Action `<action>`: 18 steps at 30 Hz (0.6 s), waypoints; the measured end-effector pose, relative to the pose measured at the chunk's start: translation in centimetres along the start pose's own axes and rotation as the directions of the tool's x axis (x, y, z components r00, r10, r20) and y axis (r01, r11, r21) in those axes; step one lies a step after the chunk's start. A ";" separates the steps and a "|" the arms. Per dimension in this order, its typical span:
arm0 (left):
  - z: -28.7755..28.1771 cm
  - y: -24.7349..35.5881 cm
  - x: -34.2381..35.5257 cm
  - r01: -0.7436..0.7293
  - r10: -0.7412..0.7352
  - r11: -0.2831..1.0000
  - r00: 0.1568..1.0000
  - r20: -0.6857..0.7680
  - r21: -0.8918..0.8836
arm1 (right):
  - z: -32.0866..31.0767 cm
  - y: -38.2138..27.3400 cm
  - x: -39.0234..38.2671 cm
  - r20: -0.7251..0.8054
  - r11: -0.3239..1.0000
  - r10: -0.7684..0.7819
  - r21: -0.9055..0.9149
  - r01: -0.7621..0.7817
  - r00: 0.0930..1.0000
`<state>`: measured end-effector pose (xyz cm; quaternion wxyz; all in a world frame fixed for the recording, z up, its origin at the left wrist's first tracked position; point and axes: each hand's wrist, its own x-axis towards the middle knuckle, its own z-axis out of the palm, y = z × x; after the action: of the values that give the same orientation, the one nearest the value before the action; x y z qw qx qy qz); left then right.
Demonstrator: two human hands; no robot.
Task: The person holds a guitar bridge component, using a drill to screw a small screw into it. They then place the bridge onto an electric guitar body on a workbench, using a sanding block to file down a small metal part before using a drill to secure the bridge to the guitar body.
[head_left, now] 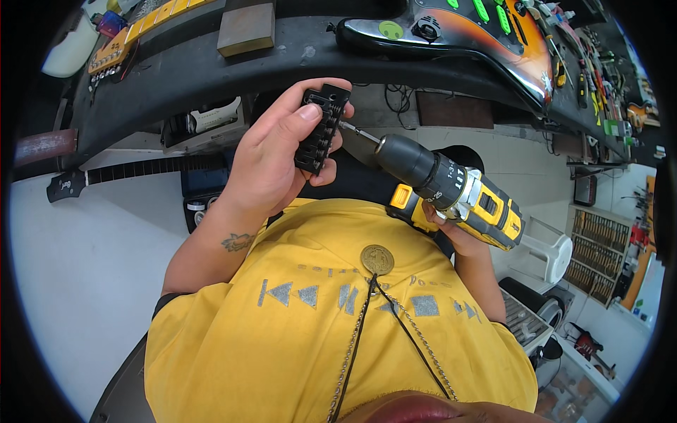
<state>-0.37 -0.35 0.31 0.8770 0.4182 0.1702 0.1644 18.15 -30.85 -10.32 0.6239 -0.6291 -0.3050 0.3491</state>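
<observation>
Black guitar bridge (321, 128): small block with a row of saddles, held upright in the air in front of the chest, below the dark workbench (176, 70) edge. Left hand (271, 158): fingers closed around the bridge, thumb pressed on its front face, fingers wrapped behind. Cordless drill (451, 192): yellow and black body, dark chuck, slim bit with its tip touching the bridge's right side near the top. Right hand (451, 229): wrapped around the drill's grip, mostly hidden under the tool. Yellow shirt (338, 331): grey printed shapes, round medallion (377, 259) on a cord and chain. Sunburst electric guitar (486, 32): lay on the bench, upper right, green pickups. Wooden block (246, 28): on the bench, upper left. Black guitar neck (127, 173): lay left of the hands, well apart
</observation>
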 end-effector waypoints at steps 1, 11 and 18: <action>0.0 0.0 0.0 -0.002 0.002 1.000 1.000 -0.004 0.011 | -0.1 0.1 0.0 0.004 1.000 0.001 0.007 -0.001 1.000; 0.0 0.0 -0.1 -0.009 0.009 0.998 1.000 -0.010 0.058 | 0.7 -0.8 0.5 0.022 0.997 -0.059 0.046 0.058 0.998; 0.3 0.6 -0.1 0.004 -0.002 0.991 1.000 -0.022 0.132 | 0.4 -0.5 0.3 0.023 0.986 -0.040 0.163 0.036 0.999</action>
<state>-0.38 -0.22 0.94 0.8458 0.4733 0.1907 0.1560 17.98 -30.34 -9.82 0.6755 -0.5658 -0.2957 0.3690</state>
